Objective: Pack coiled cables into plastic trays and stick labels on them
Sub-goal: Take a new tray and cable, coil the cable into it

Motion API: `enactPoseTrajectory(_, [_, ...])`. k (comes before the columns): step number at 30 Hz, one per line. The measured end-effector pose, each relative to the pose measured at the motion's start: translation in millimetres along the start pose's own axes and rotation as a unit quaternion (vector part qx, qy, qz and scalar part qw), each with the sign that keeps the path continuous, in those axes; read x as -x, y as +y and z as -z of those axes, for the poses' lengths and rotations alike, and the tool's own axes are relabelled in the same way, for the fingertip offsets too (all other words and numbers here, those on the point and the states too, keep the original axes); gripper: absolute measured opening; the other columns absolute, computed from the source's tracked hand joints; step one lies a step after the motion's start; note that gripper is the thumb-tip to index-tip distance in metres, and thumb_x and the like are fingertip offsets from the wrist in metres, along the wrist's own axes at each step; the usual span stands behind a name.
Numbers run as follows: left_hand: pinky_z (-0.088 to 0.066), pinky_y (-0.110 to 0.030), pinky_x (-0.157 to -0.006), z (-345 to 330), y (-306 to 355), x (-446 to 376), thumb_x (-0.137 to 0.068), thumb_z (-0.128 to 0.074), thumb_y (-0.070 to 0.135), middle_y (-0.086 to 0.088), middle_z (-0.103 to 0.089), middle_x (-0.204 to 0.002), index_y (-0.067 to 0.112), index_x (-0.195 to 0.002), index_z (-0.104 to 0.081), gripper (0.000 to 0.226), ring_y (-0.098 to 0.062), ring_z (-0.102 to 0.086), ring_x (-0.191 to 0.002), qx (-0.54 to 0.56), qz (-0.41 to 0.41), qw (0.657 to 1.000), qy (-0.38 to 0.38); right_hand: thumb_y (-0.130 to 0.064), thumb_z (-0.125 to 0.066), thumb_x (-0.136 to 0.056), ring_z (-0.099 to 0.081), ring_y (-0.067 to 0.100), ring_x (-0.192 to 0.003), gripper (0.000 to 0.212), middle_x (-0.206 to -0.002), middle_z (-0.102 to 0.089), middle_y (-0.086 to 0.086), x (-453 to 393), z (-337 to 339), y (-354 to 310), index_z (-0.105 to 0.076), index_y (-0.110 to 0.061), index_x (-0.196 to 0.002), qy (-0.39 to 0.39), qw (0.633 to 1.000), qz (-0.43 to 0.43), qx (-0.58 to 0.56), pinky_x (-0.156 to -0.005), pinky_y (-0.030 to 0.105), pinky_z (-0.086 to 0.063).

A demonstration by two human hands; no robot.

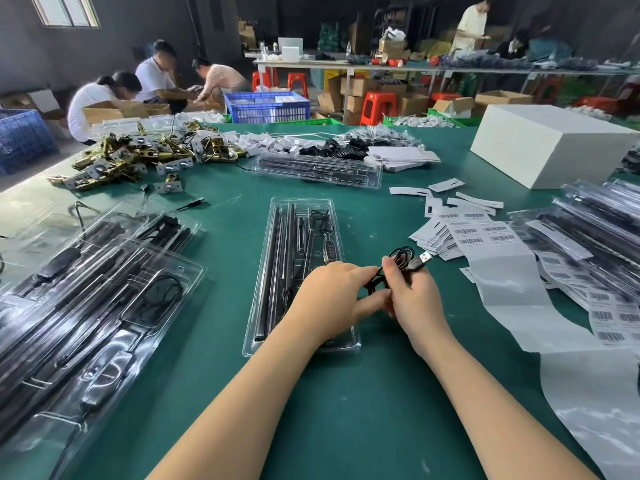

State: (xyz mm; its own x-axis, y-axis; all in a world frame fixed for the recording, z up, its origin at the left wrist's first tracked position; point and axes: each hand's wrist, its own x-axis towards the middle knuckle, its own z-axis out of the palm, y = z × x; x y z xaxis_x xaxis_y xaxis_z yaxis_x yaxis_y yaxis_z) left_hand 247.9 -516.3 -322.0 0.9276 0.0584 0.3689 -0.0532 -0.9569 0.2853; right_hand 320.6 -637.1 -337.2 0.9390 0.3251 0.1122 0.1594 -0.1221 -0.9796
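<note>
Cable point(401, 261) up off the table, a thin black coil with its USB plug point(420, 262) poking out past the right hand point(412, 299)! From the head camera both hands meet just beyond the near end of the open tray point(301, 271). Right hand pinches the loops, thumb and fingers curled round them, plug sticking away to its far right. Left hand point(332, 299) closes in on the same coil from the other side, fingers curled onto the lower loops, forearm lying across the tray's near half.

Trouble could come quickly, I'd say. Those loops look loose, nothing binding them that I can see, so a slackened pinch could let the coil spring open and tangle. The left forearm sits over the tray, and a careless sweep might nudge the black rods point(277, 244) out of their slots. Tray pocket looks narrow; a coil wound too wide may not seat.

Coil sits between the two hands, gripped by both, hovering just right of the tray. Labels point(485, 233) lie well out beyond the right hand; filled trays point(90, 299) stack off past the left.
</note>
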Motion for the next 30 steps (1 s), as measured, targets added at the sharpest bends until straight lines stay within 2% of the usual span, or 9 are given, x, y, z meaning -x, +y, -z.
enactPoseTrajectory(4, [-0.045,-0.035,-0.076,1.5,-2.9,-4.0,-0.091,-0.044,0.06,0.002,-0.067,-0.09,0.024,-0.111,-0.06,0.044,-0.021,-0.059,-0.088,-0.051,0.001,0.998,-0.024,-0.04,-0.052,-0.097,-0.044,0.008,-0.038,0.034,-0.051,-0.05,-0.004,-0.1,2.3,-1.2,-0.054,-0.013,-0.077,-0.017,0.999,0.006,0.038,-0.041,0.021,-0.037])
enactPoseTrajectory(8, [-0.04,-0.032,-0.069,-0.3,0.7,-2.6,-0.095,-0.047,0.045,0.003,-0.067,-0.082,0.027,-0.102,-0.065,0.027,-0.022,-0.061,-0.082,-0.023,0.021,0.999,0.01,-0.036,-0.046,-0.1,-0.046,0.002,-0.05,0.027,-0.058,-0.051,-0.013,-0.5,0.6,-2.8,-0.065,-0.019,-0.091,-0.07,0.997,0.001,0.012,-0.052,0.017,-0.036])
enactPoseTrajectory(11, [-0.046,-0.034,-0.073,-0.1,2.0,-1.1,-0.094,-0.051,0.034,0.004,-0.069,-0.082,0.027,-0.102,-0.068,0.02,-0.021,-0.061,-0.08,0.036,0.053,0.997,0.031,-0.024,-0.052,-0.099,-0.046,0.002,-0.046,0.017,-0.052,-0.053,-0.016,-0.3,1.5,-3.4,-0.065,-0.018,-0.108,-0.091,0.995,0.001,-0.049,-0.047,0.014,-0.037])
enactPoseTrajectory(15, [-0.053,-0.035,-0.071,0.9,-2.0,-0.6,-0.092,-0.059,0.027,0.008,-0.073,-0.082,0.028,-0.102,-0.073,0.018,-0.015,-0.064,-0.075,0.209,0.129,0.968,0.057,-0.014,-0.073,-0.085,-0.051,-0.003,-0.046,0.008,-0.056,-0.062,-0.017,3.5,-0.9,-4.0,-0.071,-0.019,-0.09,-0.018,0.994,0.043,-0.098,-0.048,0.008,-0.038])
enactPoseTrajectory(18, [-0.053,-0.035,-0.069,0.9,-3.1,0.3,-0.092,-0.059,0.028,0.008,-0.073,-0.08,0.03,-0.102,-0.074,0.018,-0.014,-0.064,-0.073,0.214,0.12,0.968,0.048,-0.02,-0.076,-0.082,-0.051,-0.004,-0.048,0.013,-0.055,-0.064,-0.016,5.0,-6.0,-1.6,-0.07,-0.022,-0.072,0.025,0.995,0.04,-0.092,-0.05,0.008,-0.04])
enactPoseTrajectory(22, [-0.051,-0.038,-0.066,5.9,-4.1,0.4,-0.093,-0.056,0.027,0.002,-0.07,-0.078,0.026,-0.098,-0.073,0.018,-0.018,-0.058,-0.067,0.181,0.101,0.978,0.005,-0.024,-0.07,-0.088,-0.053,0.002,-0.051,0.009,-0.061,-0.067,-0.011,5.2,-6.2,-0.6,-0.072,-0.026,-0.08,0.002,0.998,0.031,-0.06,-0.049,0.014,-0.044])
enactPoseTrajectory(25, [-0.046,-0.035,-0.093,18.0,-6.3,-2.8,-0.094,-0.056,0.033,-0.004,-0.068,-0.109,0.02,-0.113,-0.07,0.027,-0.019,-0.059,-0.1,0.111,0.072,0.988,-0.076,-0.026,-0.069,-0.089,-0.045,0.008,-0.046,0.015,-0.056,-0.061,-0.006,2.9,-2.7,0.0,-0.072,-0.019,-0.076,-0.018,0.998,0.004,-0.058,-0.046,0.017,-0.039])
enactPoseTrajectory(27, [-0.03,-0.034,-0.112,29.9,-9.4,-3.4,-0.093,-0.055,0.047,-0.007,-0.047,-0.144,0.019,-0.134,-0.056,0.05,-0.022,-0.041,-0.133,0.048,0.098,0.983,-0.145,-0.025,-0.069,-0.088,-0.045,0.007,-0.046,0.016,-0.058,-0.062,-0.005,-0.6,-0.6,0.1,-0.072,-0.015,-0.077,-0.027,0.996,-0.024,-0.083,-0.047,0.017,-0.04])
enactPoseTrajectory(30, [-0.028,-0.045,-0.114,47.5,-17.0,6.6,-0.085,-0.053,0.064,-0.004,-0.033,-0.153,0.026,-0.142,-0.044,0.07,-0.026,-0.03,-0.14,-0.053,0.126,0.97,-0.201,-0.026,-0.07,-0.088,-0.046,0.003,-0.047,0.015,-0.057,-0.062,-0.011,-4.8,1.1,0.7,-0.072,-0.013,-0.081,-0.047,0.99,-0.068,-0.115,-0.048,0.016,-0.042])
